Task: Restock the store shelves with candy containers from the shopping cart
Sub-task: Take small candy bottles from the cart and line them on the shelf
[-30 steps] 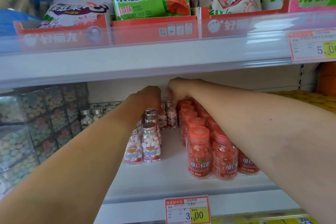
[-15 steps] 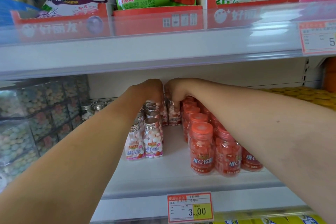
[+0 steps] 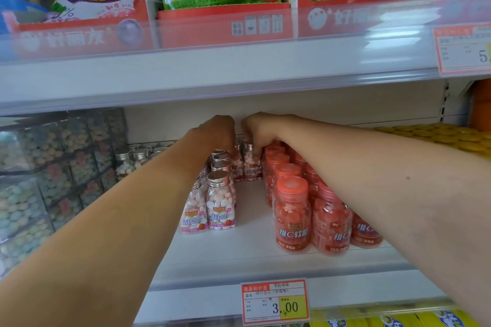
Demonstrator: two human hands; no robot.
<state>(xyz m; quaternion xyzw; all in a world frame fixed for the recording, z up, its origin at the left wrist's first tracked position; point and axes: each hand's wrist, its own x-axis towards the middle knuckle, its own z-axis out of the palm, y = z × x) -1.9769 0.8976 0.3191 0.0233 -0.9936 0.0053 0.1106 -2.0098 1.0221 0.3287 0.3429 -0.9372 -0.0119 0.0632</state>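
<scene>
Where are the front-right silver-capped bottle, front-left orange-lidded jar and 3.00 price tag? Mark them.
front-right silver-capped bottle (image 3: 221, 207): head view, its body.
front-left orange-lidded jar (image 3: 292, 218): head view, its body.
3.00 price tag (image 3: 275, 301): head view, its middle.

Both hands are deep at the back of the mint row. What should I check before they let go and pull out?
1. Grip of right hand on back mint bottle: ok, fingers curl over its top.
2. Grip of left hand: cannot tell, its fingers are hidden.
3. The back mint bottle upright: ok, it looks upright.
4. The front mint bottles standing: ok, upright in their row.
5. Gap between right forearm and orange-capped jars: cannot tell, the forearm passes over them.
6. Bare shelf lane between the two rows: ok.
</scene>
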